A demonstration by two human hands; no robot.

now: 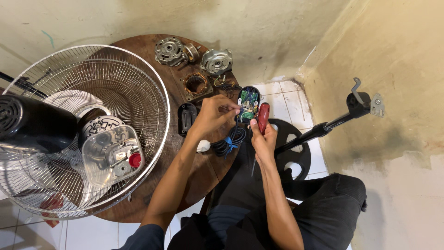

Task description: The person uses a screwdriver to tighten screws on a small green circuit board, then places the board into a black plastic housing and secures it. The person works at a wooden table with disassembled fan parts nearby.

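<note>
My left hand (pixel 213 114) pinches thin wires at an opened black switch housing (pixel 248 103) with a green circuit board inside, at the round wooden table's (pixel 194 171) right edge. Just right of it, my right hand (pixel 262 138) grips a red-handled screwdriver (pixel 262 117), handle up, shaft pointing down past my wrist. The housing's black cover (pixel 187 118) lies on the table left of my left hand. A coiled black cable (pixel 229 141) with a white plug (pixel 203 146) lies under my hands.
A wire fan guard (pixel 138 83) and clear fan blade hub (pixel 111 150) fill the table's left. Motor end caps (pixel 169 51) (pixel 216 61) and a copper-wound stator (pixel 196 84) lie at the back. A black fan stand pole (pixel 323 129) with round base (pixel 291 148) rests on the tiled floor at right.
</note>
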